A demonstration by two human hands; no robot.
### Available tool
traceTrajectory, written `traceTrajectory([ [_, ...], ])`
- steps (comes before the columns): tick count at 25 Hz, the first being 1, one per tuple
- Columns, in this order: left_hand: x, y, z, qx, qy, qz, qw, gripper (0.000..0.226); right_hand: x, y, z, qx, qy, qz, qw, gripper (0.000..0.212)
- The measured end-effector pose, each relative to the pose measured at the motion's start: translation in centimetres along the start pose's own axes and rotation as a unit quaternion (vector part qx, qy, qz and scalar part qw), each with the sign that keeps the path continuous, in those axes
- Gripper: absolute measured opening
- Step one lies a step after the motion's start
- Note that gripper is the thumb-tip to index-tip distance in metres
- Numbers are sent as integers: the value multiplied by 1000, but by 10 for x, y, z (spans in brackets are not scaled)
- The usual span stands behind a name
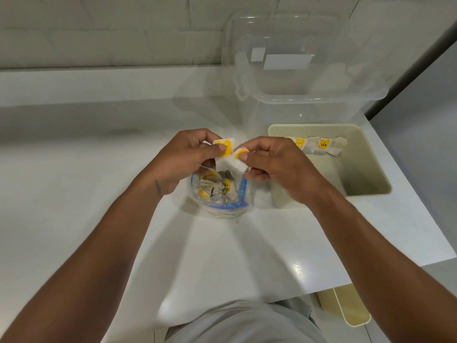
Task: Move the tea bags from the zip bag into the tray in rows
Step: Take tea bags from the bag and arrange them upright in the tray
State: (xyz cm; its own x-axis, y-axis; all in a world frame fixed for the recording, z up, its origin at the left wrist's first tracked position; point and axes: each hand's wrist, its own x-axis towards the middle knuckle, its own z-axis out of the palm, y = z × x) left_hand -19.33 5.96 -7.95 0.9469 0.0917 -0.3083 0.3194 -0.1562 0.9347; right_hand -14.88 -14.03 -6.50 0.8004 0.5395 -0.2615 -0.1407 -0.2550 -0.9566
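An open clear zip bag (pixel 243 191) with a blue seal stands on the white counter, holding several tea bags with yellow tags. Just above it, my left hand (pixel 183 159) pinches a yellow-and-white tag (pixel 226 146). Close beside it, my right hand (pixel 279 164) pinches a white tea bag (pixel 231 164) by its yellow tag. The cream tray (pixel 366 174) sits to the right. A row of several tea bags (pixel 319 146) lies along its far wall; my right hand hides the row's left end.
A large clear plastic container (pixel 304 95) with a leaning lid stands behind the tray by the tiled wall. The counter's right edge runs just past the tray. Another cream bin (pixel 346 308) sits below the counter's front edge.
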Motion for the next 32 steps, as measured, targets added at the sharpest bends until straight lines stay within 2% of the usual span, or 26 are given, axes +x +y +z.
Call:
traceTrajectory([
  [1, -1, 3, 0, 1, -1, -1, 1000, 5, 2, 3, 0, -33, 12, 6, 999, 11],
  [4, -1, 5, -1, 29, 29, -7, 999, 4, 0, 6, -3, 20, -21, 26, 999, 11],
  [12, 7, 20, 24, 39, -40, 21, 998, 11, -16, 9, -45, -119, 34, 3, 992, 9],
  [16, 24, 38, 56, 78, -61, 52, 994, 7, -23, 12, -87, -150, 58, 13, 987, 12],
  [18, 38, 47, 77, 110, -60, 83, 989, 8, -24, 16, -113, -202, 83, 1, 976, 13],
  [22, 73, 60, 119, 282, -15, 141, 949, 9, -19, 29, -161, -328, 110, -4, 938, 9],
  [24, 89, 62, 137, 367, 15, 121, 922, 11, -12, 39, -179, -350, 117, -2, 929, 8],
  [27, 113, 55, 166, 463, 56, 97, 879, 11, 4, 55, -203, -425, 140, -25, 894, 11],
  [29, 126, 46, 181, 498, 67, 93, 859, 12, 18, 66, -212, -463, 155, -33, 872, 13],
  [32, 138, 34, 198, 494, 79, 86, 861, 7, 39, 87, -219, -484, 136, -4, 865, 15],
])
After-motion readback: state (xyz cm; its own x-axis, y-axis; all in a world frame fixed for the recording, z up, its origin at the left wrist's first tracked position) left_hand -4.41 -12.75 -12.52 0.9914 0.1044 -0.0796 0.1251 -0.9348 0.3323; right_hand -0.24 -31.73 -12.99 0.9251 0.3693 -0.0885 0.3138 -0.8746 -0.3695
